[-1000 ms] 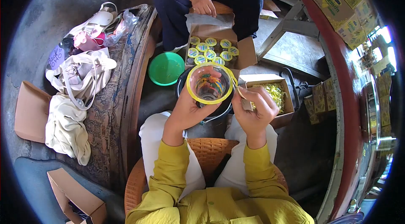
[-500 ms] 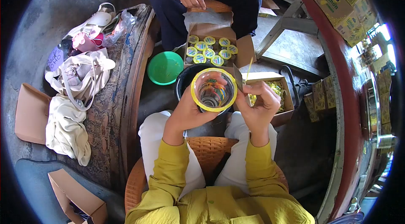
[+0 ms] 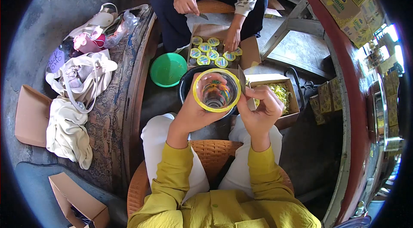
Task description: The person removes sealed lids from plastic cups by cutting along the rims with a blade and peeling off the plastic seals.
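My left hand is wrapped round a clear plastic cup with a yellow rim. Its open mouth faces me, and coloured print shows on the wall. Close beside the rim, on the right, a thin flat grey blade stands upright, pinched between the thumb and fingers of my right hand. Whether the blade touches the rim I cannot tell. Below the cup is a dark basin, mostly hidden. A yellow blur, perhaps a strip of trimmings, shows just above the box of yellow strips.
Opposite, a person's hand holds a small dark blade; their other hand reaches into a cardboard box of yellow-lidded cups. A green basin stands left of it. Bags lie on a patterned bench. Lemon cartons are stacked at right.
The yellow strip that stood by the blade is now a faint blur slightly lower. My hands and the cup shifted slightly. The other person's second hand has come into the box of cups.
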`<act>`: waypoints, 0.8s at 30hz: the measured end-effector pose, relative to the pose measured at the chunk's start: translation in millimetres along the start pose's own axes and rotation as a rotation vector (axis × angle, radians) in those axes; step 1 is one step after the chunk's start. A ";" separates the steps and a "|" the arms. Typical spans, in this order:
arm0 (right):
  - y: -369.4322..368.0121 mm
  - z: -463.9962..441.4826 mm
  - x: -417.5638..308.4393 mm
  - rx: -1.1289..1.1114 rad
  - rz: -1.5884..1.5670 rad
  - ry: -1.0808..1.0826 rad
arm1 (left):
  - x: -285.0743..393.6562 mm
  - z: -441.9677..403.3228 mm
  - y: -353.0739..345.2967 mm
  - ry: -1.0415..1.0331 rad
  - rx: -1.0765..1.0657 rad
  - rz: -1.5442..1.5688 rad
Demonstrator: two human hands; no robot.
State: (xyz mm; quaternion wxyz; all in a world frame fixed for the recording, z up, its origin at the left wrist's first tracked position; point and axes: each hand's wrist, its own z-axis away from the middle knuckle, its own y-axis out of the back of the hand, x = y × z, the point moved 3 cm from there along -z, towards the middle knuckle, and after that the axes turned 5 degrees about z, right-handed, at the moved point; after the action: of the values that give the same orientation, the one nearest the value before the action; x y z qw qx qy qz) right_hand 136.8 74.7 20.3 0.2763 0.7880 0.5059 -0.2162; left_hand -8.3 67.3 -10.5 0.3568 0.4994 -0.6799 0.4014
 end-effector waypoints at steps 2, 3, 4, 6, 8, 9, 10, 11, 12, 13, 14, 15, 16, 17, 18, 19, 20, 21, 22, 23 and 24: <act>0.2 -0.6 0.3 0.001 -0.025 0.000 | 0.1 0.2 -0.2 0.004 -0.017 0.012; 0.2 -0.4 0.5 -0.004 -0.016 0.003 | 0.0 0.1 0.0 0.006 -0.024 0.005; 0.3 0.1 0.9 -0.008 -0.007 0.005 | -0.1 0.0 0.6 0.008 -0.031 -0.003; 0.7 0.7 0.1 -0.007 0.008 0.004 | -0.7 0.3 1.0 0.006 -0.043 -0.007; 0.2 0.7 -3.2 0.002 0.017 -0.001 | -1.8 1.1 1.6 -0.003 -0.050 -0.002; 0.2 0.8 -4.1 0.005 0.026 -0.004 | -1.5 0.9 1.6 -0.008 -0.057 -0.010; 0.3 0.9 -4.9 0.009 0.034 -0.007 | -1.1 0.4 1.8 -0.013 -0.064 -0.018; 0.2 1.3 -5.4 0.012 0.043 -0.010 | -0.7 0.3 1.8 -0.018 -0.071 -0.026; 0.1 2.0 -5.5 0.013 0.040 -0.014 | -0.5 0.4 1.8 -0.011 -0.069 -0.019; -0.2 2.8 -5.4 0.015 0.038 -0.019 | -0.1 0.5 1.7 -0.003 -0.066 -0.011; -0.3 3.4 -5.0 0.017 0.035 -0.024 | -0.1 0.7 1.9 0.004 -0.063 -0.004; -0.5 3.8 -4.5 0.020 0.031 -0.018 | -0.3 0.7 2.3 0.013 -0.075 -0.001; -0.6 4.4 -3.9 0.023 0.027 -0.013 | -0.5 1.1 3.1 0.023 -0.086 0.002; -0.7 4.7 -3.7 0.026 0.022 -0.008 | -0.7 1.4 3.6 0.033 -0.097 0.005; -0.4 4.4 -3.8 0.029 0.030 -0.013 | -1.3 1.9 3.1 0.032 -0.112 0.006; 0.2 3.7 -4.1 0.032 0.037 -0.018 | -2.4 2.4 2.1 0.030 -0.128 0.006; 0.7 3.2 -4.1 0.035 0.045 -0.022 | -2.9 2.9 1.2 0.029 -0.144 0.008; 0.6 2.9 -4.0 0.028 0.024 -0.014 | -1.3 3.0 1.1 0.015 -0.141 -0.002; 0.4 2.5 -3.5 0.023 0.004 -0.007 | 1.3 2.8 1.1 0.001 -0.140 -0.012; 0.4 2.2 -3.3 0.017 -0.017 0.001 | 2.9 2.7 0.8 -0.013 -0.138 -0.023; 0.6 2.0 -3.7 0.027 -0.029 -0.006 | 2.7 2.9 0.6 -0.010 -0.118 -0.005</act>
State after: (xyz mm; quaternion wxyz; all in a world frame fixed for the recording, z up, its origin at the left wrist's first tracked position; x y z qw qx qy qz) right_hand 135.7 70.7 21.2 0.2639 0.7837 0.5133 -0.2296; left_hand -9.7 63.8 -9.5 0.3832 0.4813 -0.7029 0.3571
